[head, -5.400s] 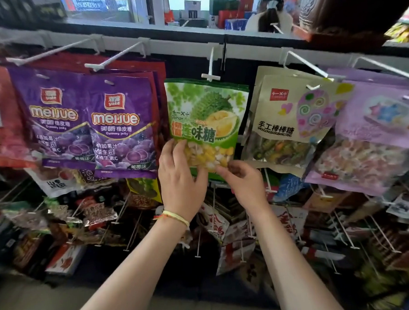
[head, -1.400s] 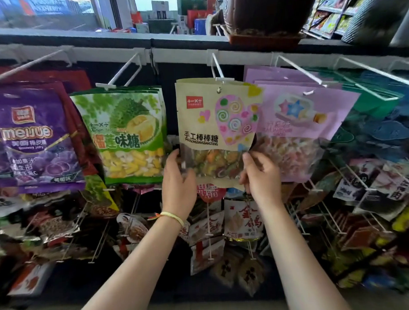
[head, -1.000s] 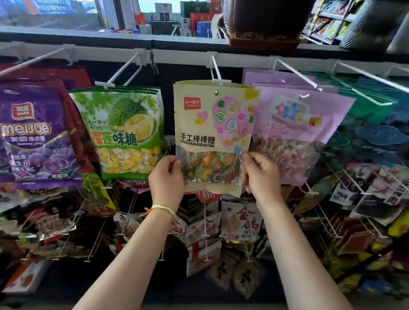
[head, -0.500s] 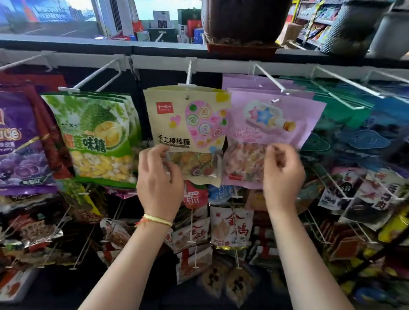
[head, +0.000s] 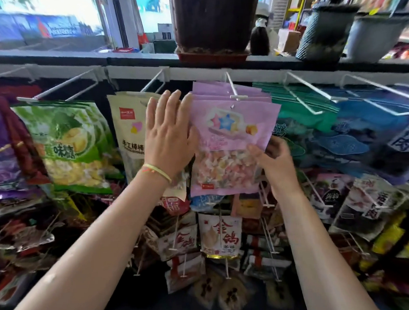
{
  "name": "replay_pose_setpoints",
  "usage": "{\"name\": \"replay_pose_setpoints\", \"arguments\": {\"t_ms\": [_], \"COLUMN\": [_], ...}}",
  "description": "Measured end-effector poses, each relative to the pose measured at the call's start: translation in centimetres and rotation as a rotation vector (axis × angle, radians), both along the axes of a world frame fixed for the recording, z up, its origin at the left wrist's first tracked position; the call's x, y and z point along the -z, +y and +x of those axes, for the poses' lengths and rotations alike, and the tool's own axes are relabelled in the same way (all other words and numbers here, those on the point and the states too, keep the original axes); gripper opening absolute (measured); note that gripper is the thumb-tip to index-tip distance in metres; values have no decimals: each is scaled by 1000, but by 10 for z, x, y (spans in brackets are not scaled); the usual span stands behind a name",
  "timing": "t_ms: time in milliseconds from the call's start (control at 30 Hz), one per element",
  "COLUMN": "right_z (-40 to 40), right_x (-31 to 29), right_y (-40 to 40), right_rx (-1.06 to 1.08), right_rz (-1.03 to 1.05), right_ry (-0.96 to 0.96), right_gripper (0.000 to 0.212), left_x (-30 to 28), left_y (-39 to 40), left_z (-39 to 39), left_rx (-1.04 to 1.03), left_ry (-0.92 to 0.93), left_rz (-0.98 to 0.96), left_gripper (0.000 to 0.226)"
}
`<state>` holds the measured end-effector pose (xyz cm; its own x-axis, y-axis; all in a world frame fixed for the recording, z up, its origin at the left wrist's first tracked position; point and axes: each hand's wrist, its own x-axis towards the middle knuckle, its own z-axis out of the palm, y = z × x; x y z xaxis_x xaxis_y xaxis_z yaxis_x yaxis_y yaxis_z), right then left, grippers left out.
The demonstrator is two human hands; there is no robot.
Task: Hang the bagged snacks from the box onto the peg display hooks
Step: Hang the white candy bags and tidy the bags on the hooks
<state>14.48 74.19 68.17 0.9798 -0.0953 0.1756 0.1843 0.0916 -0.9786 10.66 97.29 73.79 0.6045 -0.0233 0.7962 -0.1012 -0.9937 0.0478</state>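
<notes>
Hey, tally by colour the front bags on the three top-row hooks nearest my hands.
Green bag: 1
Cream bag: 1
Pink bag: 1
Total: 3

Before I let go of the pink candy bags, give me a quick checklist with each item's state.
1. Front pink bag threaded on its peg hook: ok, hole sits on the wire.
2. Left hand flat against the stack's left edge: ok.
3. Right hand pinching the bag's lower right edge: ok.
4. Bag hanging square: not ok, tilted.
5. Cream lollipop bag on its own hook: cannot tell, hole not visible.
6. More bags left in the box: cannot tell, box out of view.
</notes>
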Motion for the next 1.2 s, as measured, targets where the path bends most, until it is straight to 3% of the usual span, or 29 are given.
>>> {"name": "replay_pose_setpoints", "arguments": {"t_ms": [100,233,433,700,933,1067,1200], "right_z": [6,9,11,11,3,-1,-2], "right_x": [4,3,-5,-16,-17,-21,-32], "right_y": [1,4,2,-9,-9,-13,-19], "right_rx": [-85,-191,-316,-323,-309,-269,-41], "right_rz": [16,40,53,15,-44,-168,-368], "right_ry": [17,32,96,130,94,25,-171], "right_gripper": [52,69,32,49,32,38,72], "left_x": [-9,-12,-16,-26,-24,-25,-32], "left_y": [4,6,5,4,-4,-12,-19], "left_z": [3,6,7,0,5,10,17], "left_rx": [-8,-28,-10,84,120,114,108], "left_ry": [-35,-24,6,85,88,103,164], "left_rz": [35,32,-14,-56,-13,47,105], "left_gripper": [58,50,47,55,49,48,60]}}
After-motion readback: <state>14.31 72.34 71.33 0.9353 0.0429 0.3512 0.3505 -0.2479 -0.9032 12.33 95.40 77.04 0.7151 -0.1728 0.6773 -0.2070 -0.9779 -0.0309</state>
